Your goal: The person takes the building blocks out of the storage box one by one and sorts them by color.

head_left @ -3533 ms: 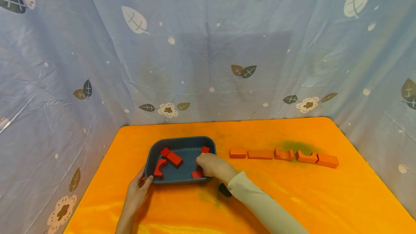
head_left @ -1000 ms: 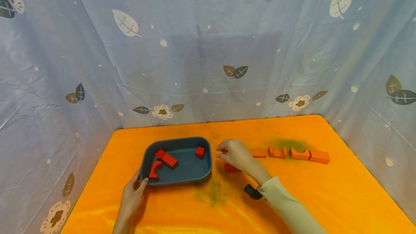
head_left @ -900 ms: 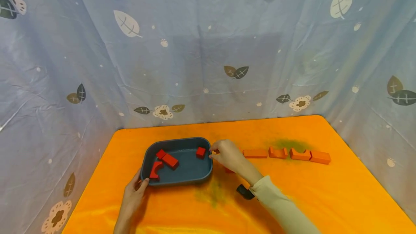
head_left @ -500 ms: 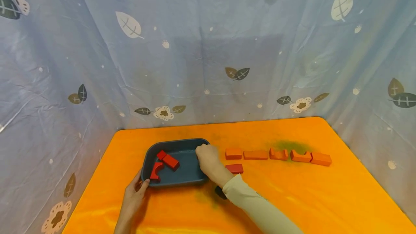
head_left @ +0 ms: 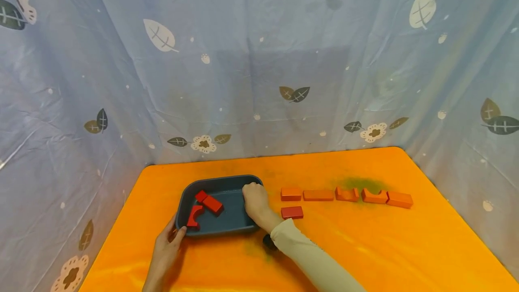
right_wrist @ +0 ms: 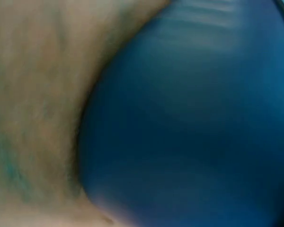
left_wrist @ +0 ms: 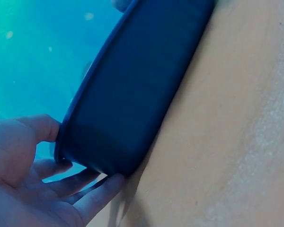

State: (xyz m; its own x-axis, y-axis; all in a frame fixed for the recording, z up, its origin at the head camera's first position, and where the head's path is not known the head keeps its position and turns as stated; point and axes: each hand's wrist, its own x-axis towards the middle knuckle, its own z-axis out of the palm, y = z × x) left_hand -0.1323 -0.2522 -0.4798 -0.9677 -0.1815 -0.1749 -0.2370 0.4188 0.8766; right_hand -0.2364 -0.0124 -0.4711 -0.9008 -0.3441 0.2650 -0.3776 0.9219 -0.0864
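Observation:
A dark blue tray sits on the orange table. My left hand grips its near-left corner, thumb on the rim; in the left wrist view my left hand has its fingers along the tray wall. My right hand reaches into the tray's right end, fingers curled down over a small red cube hidden beneath them. In the tray's left part lie a red arch block and a red bar. The right wrist view shows only the blurred tray.
A row of several orange blocks runs across the table right of the tray. One red block lies alone just in front of the row's left end. Blue patterned cloth closes in the back and sides.
My right hand set a red block on the table in front of the row, then moved left into the tray and now covers the small red cube. The left hand has stayed on the tray.

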